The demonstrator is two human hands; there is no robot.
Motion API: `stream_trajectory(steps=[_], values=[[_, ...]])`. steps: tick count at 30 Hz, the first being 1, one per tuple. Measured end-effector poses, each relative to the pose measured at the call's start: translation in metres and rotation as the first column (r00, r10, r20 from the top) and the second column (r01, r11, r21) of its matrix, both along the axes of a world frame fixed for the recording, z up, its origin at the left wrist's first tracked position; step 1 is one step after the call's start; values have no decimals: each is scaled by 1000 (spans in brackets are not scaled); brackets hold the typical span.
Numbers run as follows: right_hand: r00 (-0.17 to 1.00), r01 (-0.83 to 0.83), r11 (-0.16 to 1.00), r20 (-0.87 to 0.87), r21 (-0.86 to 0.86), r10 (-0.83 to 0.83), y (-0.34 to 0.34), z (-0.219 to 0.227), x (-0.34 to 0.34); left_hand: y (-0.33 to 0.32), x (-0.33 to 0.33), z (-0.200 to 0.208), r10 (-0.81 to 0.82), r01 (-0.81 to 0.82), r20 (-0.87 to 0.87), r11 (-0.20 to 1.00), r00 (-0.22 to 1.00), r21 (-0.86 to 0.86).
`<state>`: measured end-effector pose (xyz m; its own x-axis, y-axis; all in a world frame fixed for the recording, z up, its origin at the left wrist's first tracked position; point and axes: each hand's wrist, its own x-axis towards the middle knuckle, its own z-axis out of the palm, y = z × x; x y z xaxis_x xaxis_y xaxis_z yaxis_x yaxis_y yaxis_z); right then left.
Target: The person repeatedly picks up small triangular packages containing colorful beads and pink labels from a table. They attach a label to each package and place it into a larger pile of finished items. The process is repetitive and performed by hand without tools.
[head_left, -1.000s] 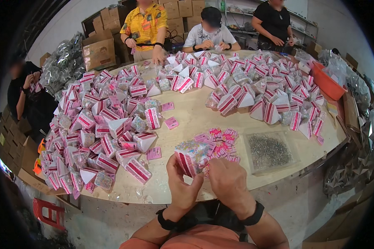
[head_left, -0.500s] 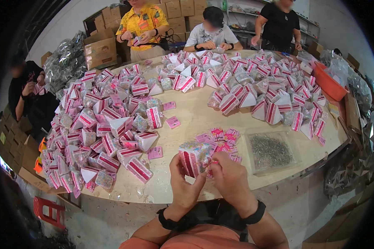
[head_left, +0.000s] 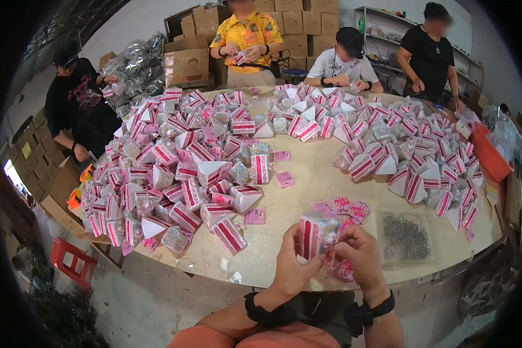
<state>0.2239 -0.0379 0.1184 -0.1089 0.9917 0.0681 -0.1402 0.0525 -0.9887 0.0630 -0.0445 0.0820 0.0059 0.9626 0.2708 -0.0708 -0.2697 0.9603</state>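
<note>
My left hand is closed around a cake-slice-shaped squeeze toy with pink and dark red striped layers and a speckled, see-through side. It is held just above the table's near edge. At the toy's lower right corner, my right hand is closed in a pinch. Something small and pinkish shows at those fingertips, too small to name. Behind and below the right hand lie several pink printed cards, partly covered by the hands and the toy.
Right of my hands sits a shallow clear tray of small metal pieces. Heaps of similar cake slices cover the table's left and far right. An orange tub stands at the right edge. Several people work around the table; a red stool is at left.
The view has turned left, so the table and my hands appear farther right. Both hands keep hold at the toy. The person at far left has spread their hands apart.
</note>
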Motion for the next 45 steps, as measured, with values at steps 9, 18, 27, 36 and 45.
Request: stream_trajectory(steps=[9,18,27,36,45], values=[[997,76,995,21,-59,-75,2,-10,14,67,-67,-16,-5,34,171,986,985,-164],[763,477,874,450,91,-463,7,-45,154,146,-194,86,610,-542,-187,780,770,312],[17,212,928,948,308,-318,17,-55,172,110,-51,-25,-97,159,-726,987,681,17],[26,154,940,950,305,-312,24,-63,186,121,-6,-27,-160,293,-828,956,538,5],[54,222,879,895,422,-443,32,-59,193,139,-3,-20,-212,247,-840,964,499,-97]])
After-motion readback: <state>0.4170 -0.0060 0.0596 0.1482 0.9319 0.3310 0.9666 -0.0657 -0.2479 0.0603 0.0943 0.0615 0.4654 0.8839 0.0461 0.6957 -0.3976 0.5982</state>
